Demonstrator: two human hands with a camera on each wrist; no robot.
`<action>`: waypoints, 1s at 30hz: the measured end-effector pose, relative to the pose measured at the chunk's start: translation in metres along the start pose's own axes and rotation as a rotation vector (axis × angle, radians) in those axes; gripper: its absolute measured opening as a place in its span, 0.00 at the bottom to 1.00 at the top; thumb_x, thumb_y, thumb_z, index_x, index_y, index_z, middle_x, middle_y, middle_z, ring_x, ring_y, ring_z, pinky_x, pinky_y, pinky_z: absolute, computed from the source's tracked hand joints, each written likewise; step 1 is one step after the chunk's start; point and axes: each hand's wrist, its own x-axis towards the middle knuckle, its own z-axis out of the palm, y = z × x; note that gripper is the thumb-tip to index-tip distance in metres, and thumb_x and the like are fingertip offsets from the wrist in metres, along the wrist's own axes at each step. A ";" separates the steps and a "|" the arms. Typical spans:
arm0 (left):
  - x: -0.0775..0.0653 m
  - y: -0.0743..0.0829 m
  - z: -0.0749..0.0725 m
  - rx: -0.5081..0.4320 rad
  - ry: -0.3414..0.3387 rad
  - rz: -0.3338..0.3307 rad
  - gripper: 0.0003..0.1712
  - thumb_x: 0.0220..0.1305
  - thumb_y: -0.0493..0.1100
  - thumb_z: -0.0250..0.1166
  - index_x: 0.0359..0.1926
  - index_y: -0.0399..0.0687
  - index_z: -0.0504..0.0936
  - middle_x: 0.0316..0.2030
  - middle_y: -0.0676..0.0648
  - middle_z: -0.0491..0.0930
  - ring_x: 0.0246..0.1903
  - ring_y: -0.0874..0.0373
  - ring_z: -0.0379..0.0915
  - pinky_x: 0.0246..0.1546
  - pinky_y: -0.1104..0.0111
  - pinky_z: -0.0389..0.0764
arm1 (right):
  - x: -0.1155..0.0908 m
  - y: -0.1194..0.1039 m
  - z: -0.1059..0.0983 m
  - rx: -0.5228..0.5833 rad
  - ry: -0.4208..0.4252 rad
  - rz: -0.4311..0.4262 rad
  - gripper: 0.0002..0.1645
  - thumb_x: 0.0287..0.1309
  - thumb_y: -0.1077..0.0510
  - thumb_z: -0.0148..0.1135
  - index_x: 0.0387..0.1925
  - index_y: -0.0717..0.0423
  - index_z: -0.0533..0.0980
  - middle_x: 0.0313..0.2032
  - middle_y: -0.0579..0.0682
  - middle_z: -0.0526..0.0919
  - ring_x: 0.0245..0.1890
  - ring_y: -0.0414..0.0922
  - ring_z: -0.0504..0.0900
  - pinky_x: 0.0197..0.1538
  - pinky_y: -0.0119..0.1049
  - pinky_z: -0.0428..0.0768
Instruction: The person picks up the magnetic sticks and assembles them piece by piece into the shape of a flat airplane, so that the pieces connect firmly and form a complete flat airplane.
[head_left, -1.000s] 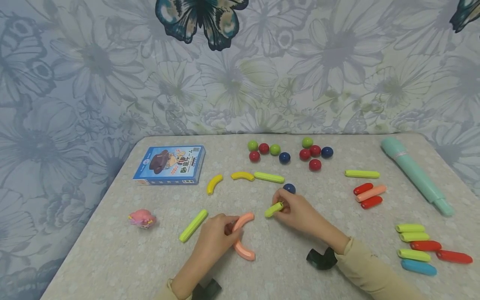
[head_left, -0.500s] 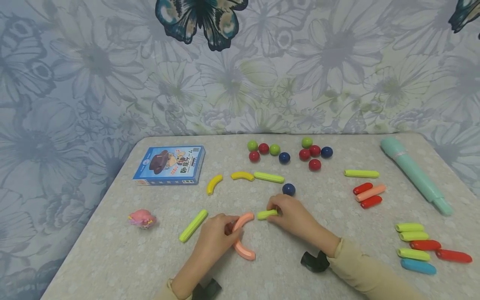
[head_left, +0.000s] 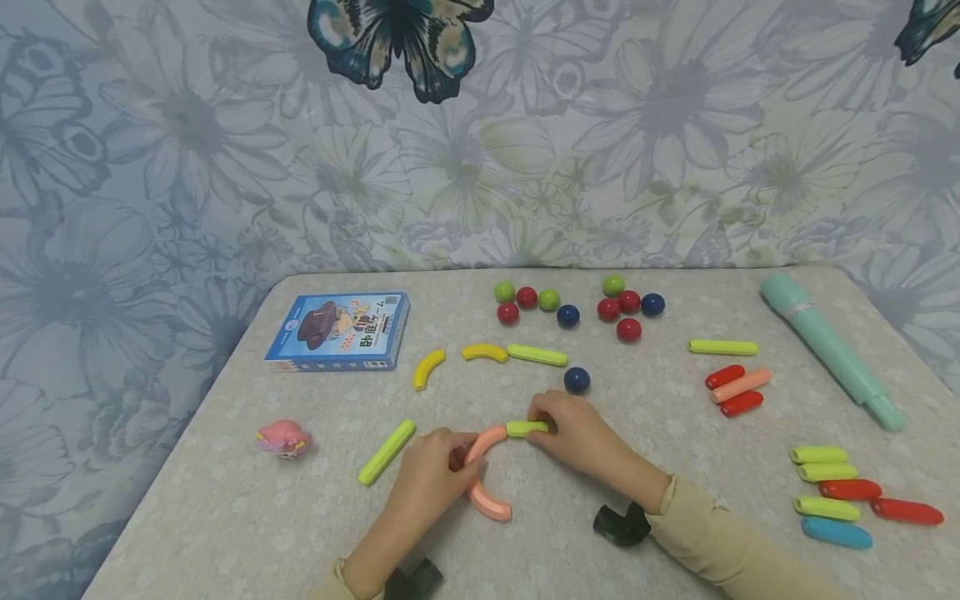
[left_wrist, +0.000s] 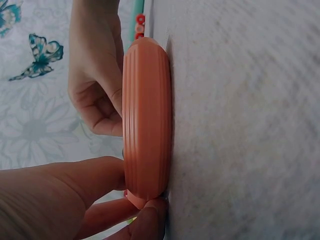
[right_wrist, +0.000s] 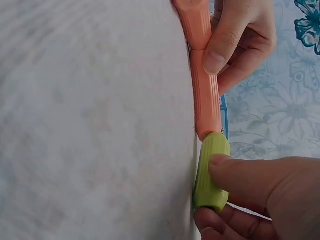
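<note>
My left hand point(head_left: 431, 471) grips a C-shaped pair of joined orange curved tubes point(head_left: 491, 505) near their middle, on the table. With thumb and fingers, my right hand point(head_left: 573, 427) pinches a short lime-green ribbed tube point(head_left: 517, 429). In the right wrist view the green tube point(right_wrist: 212, 170) meets the end of the upper orange tube point(right_wrist: 205, 100), in line with it. Whether one slides inside the other cannot be made out. A ridged orange tube point(left_wrist: 147, 120) fills the middle of the left wrist view. A dark blue ball point(head_left: 577, 380) lies just beyond my right hand.
A longer green tube point(head_left: 386, 452) and a pink toy point(head_left: 285, 437) lie left. Behind are a blue box point(head_left: 341, 331), yellow curved tubes point(head_left: 484, 353) and several coloured balls point(head_left: 628, 330). Right are red pieces point(head_left: 907, 512), a blue piece point(head_left: 837, 532) and a mint-green stick point(head_left: 832, 350).
My right hand has moved left with the short green tube, turned it level and brought it against the upper orange tube's end. My left hand has stayed in place.
</note>
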 end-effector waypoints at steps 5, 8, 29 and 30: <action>0.001 0.000 -0.001 -0.004 0.001 0.003 0.17 0.54 0.41 0.69 0.45 0.39 0.84 0.20 0.55 0.69 0.19 0.64 0.63 0.17 0.73 0.67 | 0.001 -0.001 -0.001 -0.005 -0.008 -0.018 0.12 0.46 0.60 0.73 0.25 0.47 0.75 0.21 0.39 0.69 0.23 0.37 0.67 0.26 0.32 0.69; 0.001 0.000 -0.001 -0.004 0.003 0.004 0.17 0.54 0.41 0.69 0.45 0.39 0.84 0.20 0.55 0.69 0.19 0.64 0.63 0.17 0.73 0.67 | 0.001 -0.002 -0.001 -0.014 -0.017 -0.029 0.10 0.47 0.61 0.72 0.30 0.50 0.78 0.24 0.39 0.71 0.25 0.37 0.68 0.28 0.32 0.70; 0.000 -0.001 0.001 -0.016 0.008 -0.022 0.17 0.53 0.42 0.69 0.44 0.39 0.84 0.19 0.57 0.69 0.20 0.64 0.64 0.18 0.72 0.67 | -0.008 -0.001 -0.011 0.084 0.022 -0.020 0.13 0.48 0.66 0.68 0.36 0.54 0.73 0.28 0.42 0.75 0.28 0.39 0.72 0.31 0.33 0.73; 0.000 -0.001 0.001 -0.015 0.014 -0.017 0.17 0.53 0.42 0.69 0.44 0.39 0.84 0.19 0.57 0.69 0.19 0.65 0.64 0.17 0.72 0.67 | -0.007 -0.001 -0.011 0.182 0.021 -0.011 0.14 0.49 0.68 0.66 0.37 0.56 0.72 0.29 0.43 0.75 0.28 0.39 0.73 0.31 0.32 0.74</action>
